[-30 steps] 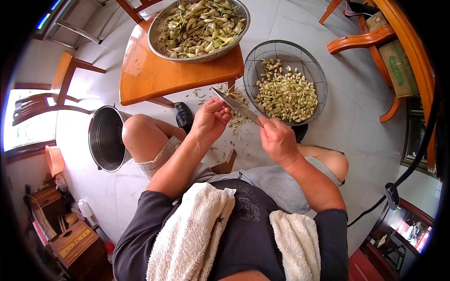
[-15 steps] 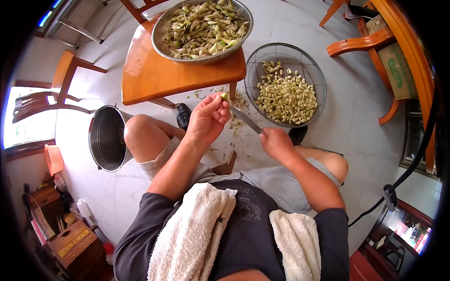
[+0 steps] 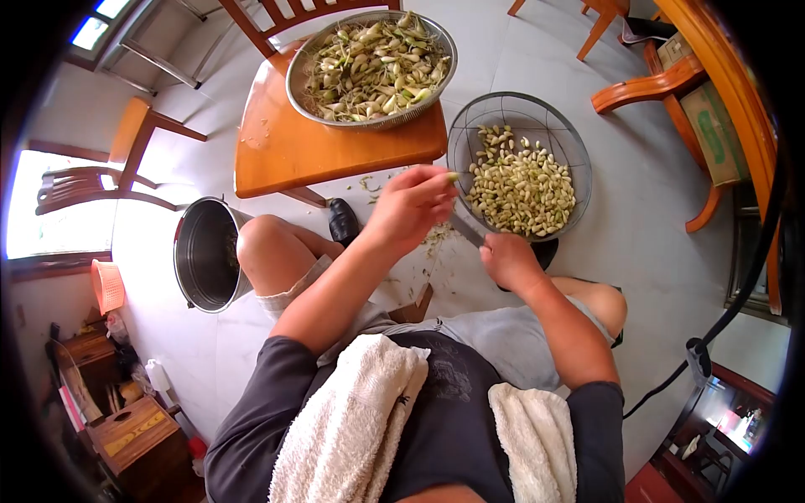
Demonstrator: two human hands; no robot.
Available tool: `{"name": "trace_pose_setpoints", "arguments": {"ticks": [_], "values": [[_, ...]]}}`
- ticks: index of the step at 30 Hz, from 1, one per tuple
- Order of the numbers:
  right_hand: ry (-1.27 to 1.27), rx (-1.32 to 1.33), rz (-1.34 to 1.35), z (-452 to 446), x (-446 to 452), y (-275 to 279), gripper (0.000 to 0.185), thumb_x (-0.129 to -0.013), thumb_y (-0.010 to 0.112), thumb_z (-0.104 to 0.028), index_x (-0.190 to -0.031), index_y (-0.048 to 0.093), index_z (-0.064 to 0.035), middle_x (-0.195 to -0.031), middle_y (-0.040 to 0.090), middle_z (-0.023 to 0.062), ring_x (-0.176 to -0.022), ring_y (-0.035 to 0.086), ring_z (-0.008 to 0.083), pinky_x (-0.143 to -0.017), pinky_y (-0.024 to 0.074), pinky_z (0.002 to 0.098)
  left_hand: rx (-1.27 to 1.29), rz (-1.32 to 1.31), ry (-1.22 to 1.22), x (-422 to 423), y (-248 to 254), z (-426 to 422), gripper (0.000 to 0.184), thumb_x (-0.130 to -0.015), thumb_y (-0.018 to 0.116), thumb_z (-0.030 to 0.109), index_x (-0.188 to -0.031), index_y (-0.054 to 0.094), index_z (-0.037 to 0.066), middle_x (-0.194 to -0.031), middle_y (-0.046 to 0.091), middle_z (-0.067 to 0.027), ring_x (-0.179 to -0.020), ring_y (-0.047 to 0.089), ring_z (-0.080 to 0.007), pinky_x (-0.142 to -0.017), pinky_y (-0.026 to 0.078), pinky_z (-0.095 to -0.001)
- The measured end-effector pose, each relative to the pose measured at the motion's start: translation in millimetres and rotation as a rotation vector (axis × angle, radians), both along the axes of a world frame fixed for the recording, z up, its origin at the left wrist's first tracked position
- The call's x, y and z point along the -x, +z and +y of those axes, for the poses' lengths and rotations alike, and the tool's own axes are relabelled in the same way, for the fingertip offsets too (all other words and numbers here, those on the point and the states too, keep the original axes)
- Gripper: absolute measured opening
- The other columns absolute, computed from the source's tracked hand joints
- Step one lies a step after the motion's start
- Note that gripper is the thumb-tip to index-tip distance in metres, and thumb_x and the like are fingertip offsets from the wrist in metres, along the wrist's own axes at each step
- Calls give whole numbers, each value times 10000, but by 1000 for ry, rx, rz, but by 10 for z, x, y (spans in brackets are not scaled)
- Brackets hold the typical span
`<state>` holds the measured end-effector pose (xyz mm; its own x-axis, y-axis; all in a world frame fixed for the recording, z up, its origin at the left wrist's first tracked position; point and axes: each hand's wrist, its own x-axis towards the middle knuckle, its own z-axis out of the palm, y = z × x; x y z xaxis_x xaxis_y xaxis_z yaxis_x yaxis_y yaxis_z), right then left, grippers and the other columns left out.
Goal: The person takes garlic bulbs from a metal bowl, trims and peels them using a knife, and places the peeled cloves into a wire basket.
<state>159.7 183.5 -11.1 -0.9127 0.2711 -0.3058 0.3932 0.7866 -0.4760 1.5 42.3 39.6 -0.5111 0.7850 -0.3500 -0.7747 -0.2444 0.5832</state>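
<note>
My left hand (image 3: 412, 210) is closed in a pinch, with a small greenish bulb (image 3: 454, 177) at its fingertips, close to the left rim of the wire basket. My right hand (image 3: 510, 261) grips a knife by its handle, which the fist hides. The grey knife blade (image 3: 467, 230) points up and left, its tip just below my left fingers. Many trimmed pale bulbs (image 3: 524, 186) lie in the round wire basket (image 3: 579, 151) on the floor. On the chair, a metal colander (image 3: 369, 122) is heaped with untrimmed bulbs (image 3: 377, 67) that have stems and roots.
The wooden chair (image 3: 277, 159) stands in front of me. A metal bucket (image 3: 189, 264) is by my left knee. Trimmings (image 3: 438, 243) litter the tiled floor between my feet. A dark cable (image 3: 729, 310) hangs at the right, near a cardboard box (image 3: 713, 134).
My left hand has moved right with the bulb, away from the chair and toward the wire basket. My right hand with the knife has shifted slightly right and down. The view has tilted a little.
</note>
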Motion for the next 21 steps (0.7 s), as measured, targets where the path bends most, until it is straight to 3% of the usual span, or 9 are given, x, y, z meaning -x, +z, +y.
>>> {"name": "trace_pose_setpoints", "arguments": {"ticks": [3, 5, 7, 8, 9, 10, 11, 15, 21], "values": [[83, 40, -82, -61, -22, -56, 159, -808, 536, -171, -825, 599, -26, -819, 628, 211, -818, 597, 391, -738, 471, 484, 123, 317, -221, 6, 318, 438, 457, -879, 599, 120, -1286, 453, -28, -1026, 607, -160, -812, 615, -158, -644, 522, -280], [96, 54, -106, -100, -38, -80, 162, -807, 525, -170, -819, 596, -24, -815, 625, 215, -821, 596, 390, -737, 471, 481, 284, 836, -333, 77, 384, 583, 454, -868, 615, 151, -1277, 488, -2, -988, 630, -130, -770, 609, -132, -614, 524, -275], [131, 59, -98, -107, -68, -72, 166, -808, 518, -169, -822, 598, -24, -814, 625, 214, -819, 597, 390, -736, 472, 479, 383, 1064, -339, 313, 468, 588, 394, -805, 636, 216, -1134, 600, 2, -882, 672, -137, -697, 617, -138, -616, 512, -282], [137, 59, -84, -98, -82, -87, 193, -799, 555, -201, -810, 597, -13, -794, 618, 210, -790, 588, 393, -714, 461, 482, 383, 1188, -181, 498, 380, 586, 271, -817, 619, 207, -987, 662, -1, -773, 673, -115, -642, 603, -135, -626, 508, -302], [151, 62, -95, -84, -80, -67, 190, -800, 554, -199, -810, 597, -14, -790, 617, 208, -787, 588, 392, -713, 462, 481, 627, 1300, -114, 633, 617, 516, 217, -817, 602, 189, -925, 675, 15, -784, 677, -133, -649, 622, -172, -641, 511, -322], [167, 68, -107, -76, -77, -28, 187, -801, 553, -196, -811, 597, -15, -786, 617, 205, -784, 588, 391, -711, 462, 481, 681, 1441, 33, 896, 575, 452, 191, -810, 590, 186, -886, 686, 39, -803, 677, -147, -700, 649, -219, -665, 512, -341], [184, 72, -118, -71, -68, -12, 184, -803, 552, -194, -811, 597, -16, -783, 616, 203, -781, 588, 390, -710, 463, 480, 771, 1449, 145, 1193, 575, 380, 191, -800, 580, 190, -878, 692, 57, -818, 674, -158, -754, 659, -277, -691, 513, -362], [233, 73, -94, -74, -90, -39, 171, -804, 551, -184, -801, 599, -21, -772, 615, 195, -777, 589, 385, -705, 463, 478, 1060, 1731, 303, 2410, 282, 31, 213, -763, 579, 131, -937, 687, 72, -966, 659, -174, -904, 629, -311, -794, 496, -379], [270, 93, -50, -85, -40, -66, 166, -799, 547, -183, -797, 605, -27, -768, 619, 195, -767, 594, 383, -695, 466, 484, 1222, 1658, -15, 2497, 350, -31, 276, -756, 610, 156, -1019, 690, 133, -995, 645, -177, -949, 608, -324, -845, 481, -385]]}}
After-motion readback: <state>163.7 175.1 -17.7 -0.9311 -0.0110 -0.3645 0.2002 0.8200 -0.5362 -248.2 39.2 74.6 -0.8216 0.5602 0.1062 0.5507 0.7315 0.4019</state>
